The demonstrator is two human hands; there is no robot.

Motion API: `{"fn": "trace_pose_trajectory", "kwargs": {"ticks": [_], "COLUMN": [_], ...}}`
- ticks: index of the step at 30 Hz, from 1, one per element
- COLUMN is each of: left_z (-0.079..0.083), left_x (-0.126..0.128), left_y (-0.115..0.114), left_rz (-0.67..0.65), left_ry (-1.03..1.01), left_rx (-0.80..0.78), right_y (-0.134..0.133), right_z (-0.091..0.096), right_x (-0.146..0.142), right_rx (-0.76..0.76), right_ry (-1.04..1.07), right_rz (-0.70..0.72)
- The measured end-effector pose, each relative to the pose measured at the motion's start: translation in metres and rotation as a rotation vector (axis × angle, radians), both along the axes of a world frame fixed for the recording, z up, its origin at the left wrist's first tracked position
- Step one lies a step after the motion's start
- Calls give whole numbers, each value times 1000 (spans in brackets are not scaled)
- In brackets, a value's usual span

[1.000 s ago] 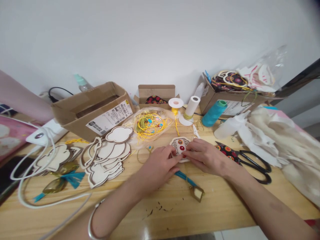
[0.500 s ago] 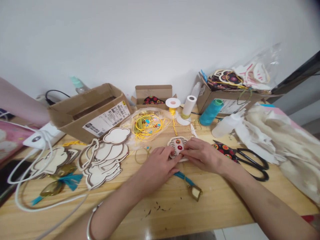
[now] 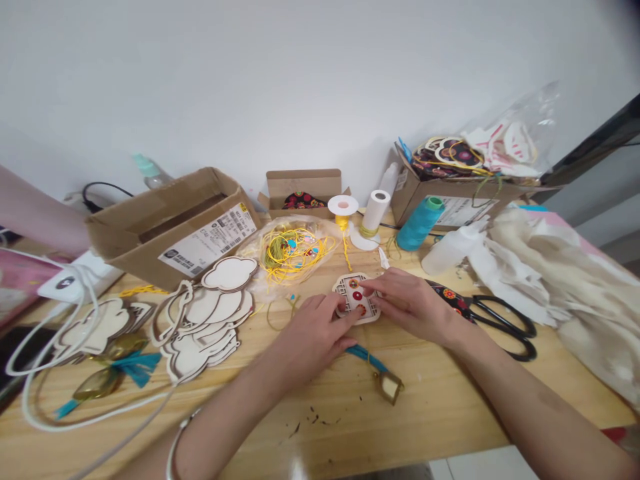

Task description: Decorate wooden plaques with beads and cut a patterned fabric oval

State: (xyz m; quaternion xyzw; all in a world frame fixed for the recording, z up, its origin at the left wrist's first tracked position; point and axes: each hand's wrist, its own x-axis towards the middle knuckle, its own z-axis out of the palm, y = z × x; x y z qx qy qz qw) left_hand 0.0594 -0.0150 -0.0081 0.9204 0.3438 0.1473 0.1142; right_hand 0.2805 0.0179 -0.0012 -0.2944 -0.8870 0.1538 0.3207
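A small pale wooden plaque (image 3: 359, 319) with lattice cut-outs lies on the table, bearing red and orange flower-patterned rounds on its middle strip. My left hand (image 3: 317, 333) grips its left and lower edge, thumb over the lowest round. From the right, my right hand (image 3: 413, 303) has its fingers pinched together at the plaque, fingertips by the upper round; anything tiny between them is hidden. Just below lies a blue tassel (image 3: 367, 355) with a brownish, square-ended pendant (image 3: 389, 387). Black-handled scissors (image 3: 505, 327) rest right of my hand, beside dark floral cloth (image 3: 450, 299).
Cloud-shaped wooden pieces (image 3: 210, 333) are piled at left, near white cables (image 3: 30, 393) and a cardboard box (image 3: 175, 220). Behind the plaque are a bag of yellow cord (image 3: 295, 253), spools (image 3: 375, 213), teal thread (image 3: 420, 223) and a squeeze bottle (image 3: 453, 250). Pale cloth (image 3: 565, 293) covers the right side.
My right fingertips have shifted up from the plaque's lower middle toward its upper round, uncovering more of the strip. My left hand stays at the plaque. The whole view has shifted slightly.
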Motion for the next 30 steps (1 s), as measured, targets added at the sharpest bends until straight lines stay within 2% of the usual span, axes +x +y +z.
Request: {"fn": "trace_pose_trajectory", "kwargs": {"ticks": [6, 11, 18, 30], "left_z": [1, 1, 3, 5], "left_x": [-1, 0, 1, 1], "left_y": [1, 0, 0, 1], "left_rz": [-2, 7, 32, 43], "left_ry": [-36, -85, -64, -70], "left_rx": [-27, -54, -131, -174], "right_y": [-5, -21, -35, -33], "right_z": [8, 3, -5, -12], "right_x": [3, 11, 9, 8], "right_rx": [-66, -91, 40, 60], "right_ry": [-24, -101, -190, -203], "right_rz": [-21, -30, -69, -61]}}
